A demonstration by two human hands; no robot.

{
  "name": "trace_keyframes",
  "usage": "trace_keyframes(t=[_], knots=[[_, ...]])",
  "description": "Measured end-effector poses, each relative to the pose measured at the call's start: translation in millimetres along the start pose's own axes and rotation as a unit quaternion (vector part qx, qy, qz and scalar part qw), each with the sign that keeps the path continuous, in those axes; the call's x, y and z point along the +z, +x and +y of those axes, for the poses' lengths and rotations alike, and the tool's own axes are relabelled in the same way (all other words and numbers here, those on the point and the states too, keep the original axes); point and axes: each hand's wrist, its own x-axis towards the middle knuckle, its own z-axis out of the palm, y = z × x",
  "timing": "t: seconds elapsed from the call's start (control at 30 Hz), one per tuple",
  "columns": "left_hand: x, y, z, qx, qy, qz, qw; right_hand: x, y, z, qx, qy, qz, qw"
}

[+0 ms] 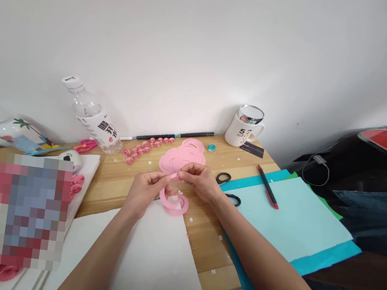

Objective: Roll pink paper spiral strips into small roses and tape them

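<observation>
Both my hands meet over the wooden table point(113, 186) and pinch one pink paper spiral strip point(173, 203). My left hand point(144, 191) grips the strip's upper end from the left. My right hand point(199, 179) pinches the same end from the right. The strip's loose coils hang down and rest on a white sheet point(150, 258). Just behind my hands lies a pile of cut pink paper spirals point(181, 155).
Small rolled pink paper roses point(143, 148) lie in a row behind. A tilted water bottle point(92, 117), a white mug point(245, 128), black-handled scissors point(225, 187), a red pen point(268, 188) on light blue paper point(294, 220), a long black pen point(175, 135) are around.
</observation>
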Motion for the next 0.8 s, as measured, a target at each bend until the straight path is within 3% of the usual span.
trace_keyframes(t=[0.2,0.43,0.8], knots=[[-1.2,0.1,-0.5,0.000,0.000,-0.001,1.000,-1.2,1.7,2.9,0.002,0.025,0.013,1.000],[-2.0,0.6,-2.1,0.002,0.002,0.007,1.000,-0.1,-0.6,-0.8,0.016,0.024,-0.028,0.999],[1.1,1.0,-3.5,0.005,0.002,0.001,1.000,-3.6,1.7,3.8,0.019,0.028,0.001,0.999]])
